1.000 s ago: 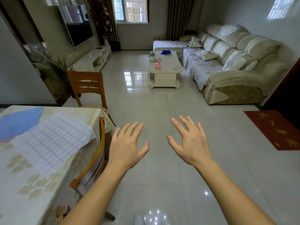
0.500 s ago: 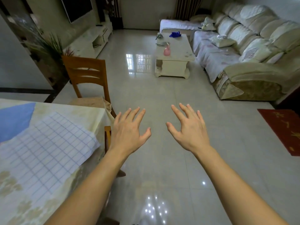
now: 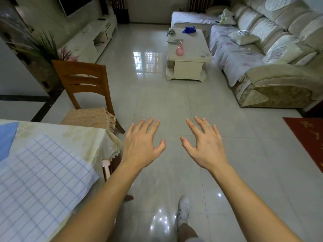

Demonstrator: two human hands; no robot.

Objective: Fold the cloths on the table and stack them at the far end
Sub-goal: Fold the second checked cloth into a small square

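Looking down through the head view: both arms reach forward over the tiled floor (image 3: 174,105), palms down. Left hand (image 3: 141,145) has its fingers spread and straight, its grip on nothing. Right hand (image 3: 206,147) likewise, fingers fanned, thumb out, grip on nothing. The hands are near each other, not touching, and both are to the right of the tabletop (image 3: 73,137), clear of its edge.

Cloths lie at left on the tabletop: white checked cloth (image 3: 42,179) flat, one corner near the tabletop's right edge; blue cloth (image 3: 7,137) beyond it at the left frame border, partly cut off. The two cloths appear to meet; overlap cannot be told. Neither hand touches either cloth.

Wooden chair (image 3: 87,91) stands just beyond the tabletop's far corner. Coffee table (image 3: 188,55) and sofa (image 3: 271,55) sit further off. One shoe (image 3: 183,210) shows at the bottom.
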